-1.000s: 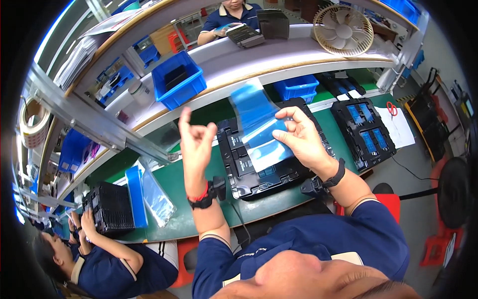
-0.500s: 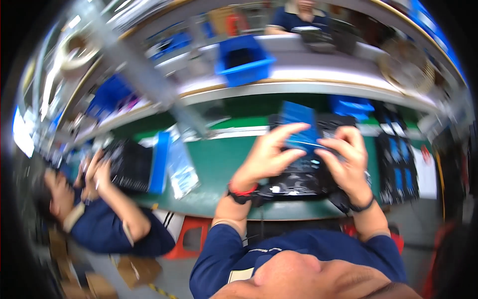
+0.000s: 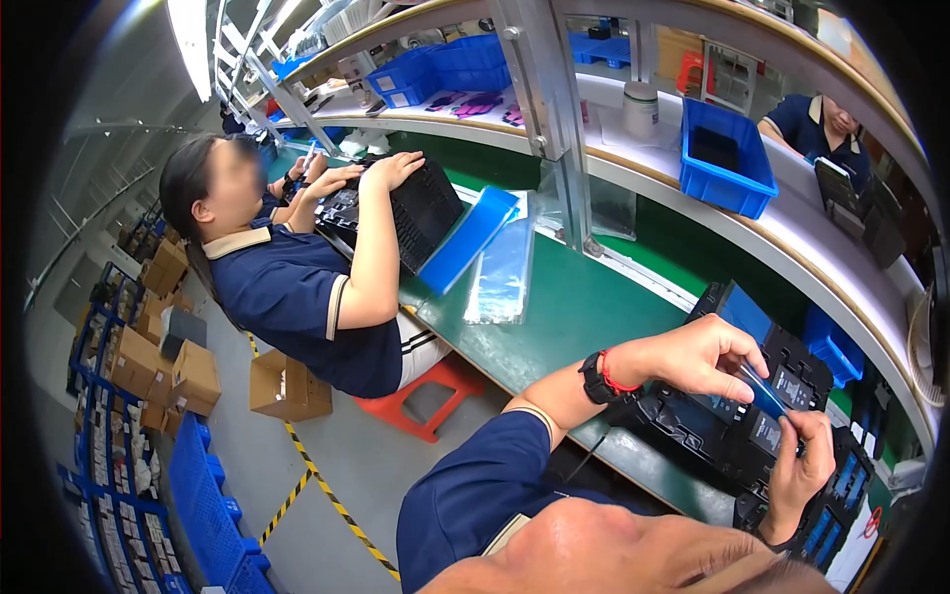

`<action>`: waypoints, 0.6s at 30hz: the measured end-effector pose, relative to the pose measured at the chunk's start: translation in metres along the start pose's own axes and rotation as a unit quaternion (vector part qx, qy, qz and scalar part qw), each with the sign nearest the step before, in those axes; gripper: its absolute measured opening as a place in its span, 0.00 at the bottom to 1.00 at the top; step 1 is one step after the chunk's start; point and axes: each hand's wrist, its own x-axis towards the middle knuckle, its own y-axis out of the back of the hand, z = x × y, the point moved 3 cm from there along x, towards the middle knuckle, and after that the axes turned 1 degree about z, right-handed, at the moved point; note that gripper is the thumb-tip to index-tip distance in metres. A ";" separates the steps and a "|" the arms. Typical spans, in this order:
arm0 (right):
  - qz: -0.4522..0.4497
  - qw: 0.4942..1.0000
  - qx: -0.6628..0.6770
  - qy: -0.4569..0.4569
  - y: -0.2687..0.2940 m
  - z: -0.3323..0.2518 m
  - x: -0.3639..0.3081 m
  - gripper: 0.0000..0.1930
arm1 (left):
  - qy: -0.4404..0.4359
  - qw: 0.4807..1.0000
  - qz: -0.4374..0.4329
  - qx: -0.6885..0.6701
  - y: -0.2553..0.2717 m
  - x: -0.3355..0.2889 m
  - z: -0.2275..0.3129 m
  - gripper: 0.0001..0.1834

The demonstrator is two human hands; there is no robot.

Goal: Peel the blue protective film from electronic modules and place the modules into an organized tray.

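Observation:
A thin, glossy blue film strip is pinched between my two hands. My left hand grips its upper end between thumb and fingers. At the lower end, the fingertips of my right hand close on it. Beneath both hands lies a black moulded tray or case with dark rectangular blocks carrying labels. A blue panel shows at the far side of the case, behind my left hand. My hands hide part of the case.
Left of me, a co-worker handles another black case. Blue strips and a clear plastic bag lie on the green bench. A blue bin stands on the shelf; a metal post rises beside it. A red stool is below.
My view has swung left, so my hands and the case now appear at the lower right. Both hands still hold blue film, now tilted downward to the right. The co-worker's hands rest on their case.

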 end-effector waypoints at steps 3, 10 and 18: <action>0.002 1.000 -0.021 -0.001 0.014 0.001 0.001 0.07 | -0.007 0.998 0.026 0.050 0.001 -0.001 0.008 0.18; 0.046 0.961 0.208 -0.178 0.044 0.038 0.024 0.01 | -0.089 0.964 0.184 0.172 0.031 -0.008 0.019 0.15; -0.125 0.866 0.243 -0.419 0.011 0.154 0.027 0.06 | -0.055 0.951 0.303 -0.044 0.052 -0.008 0.012 0.14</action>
